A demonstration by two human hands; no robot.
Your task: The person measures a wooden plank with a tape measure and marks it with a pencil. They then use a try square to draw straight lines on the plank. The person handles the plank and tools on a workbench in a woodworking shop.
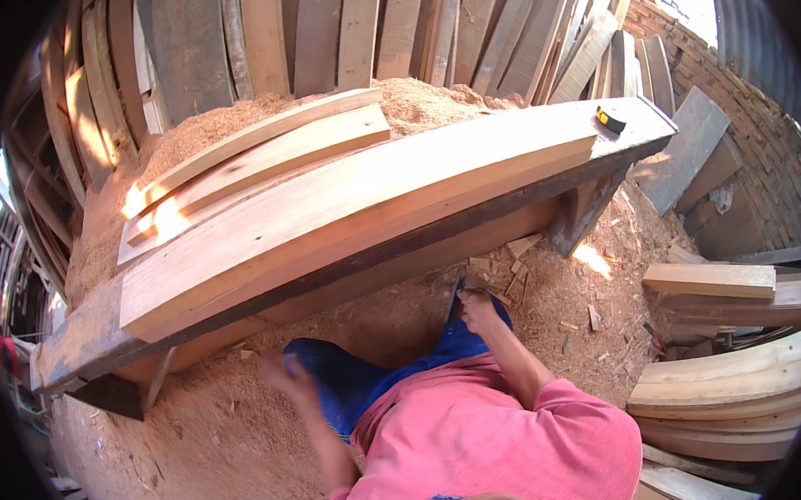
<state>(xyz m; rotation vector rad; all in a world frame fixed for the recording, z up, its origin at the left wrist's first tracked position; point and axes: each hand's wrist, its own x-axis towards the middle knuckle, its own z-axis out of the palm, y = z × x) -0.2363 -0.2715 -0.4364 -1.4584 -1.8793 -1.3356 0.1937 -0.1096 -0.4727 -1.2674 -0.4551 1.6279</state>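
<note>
My right hand (478, 309) is closed round a dark, thin, flat tool (455, 299), held upright over my right knee; its exact kind does not show. My left hand (289, 379) hangs beside my left knee, apart from the bench, and motion smears its fingers. In front of me a long, thick pale wooden plank (344, 212) lies along a low, dark-edged workbench (88, 332). Near the bench's right end sits a small yellow and black tape measure (610, 119).
Two narrower boards (270, 171) lie behind the plank. Beyond them rises a sawdust heap (204, 132), with many upright boards (317, 37) leaning at the back. Stacked planks (724, 373) stand at my right. Wood scraps (594, 318) litter the sawdust-covered ground.
</note>
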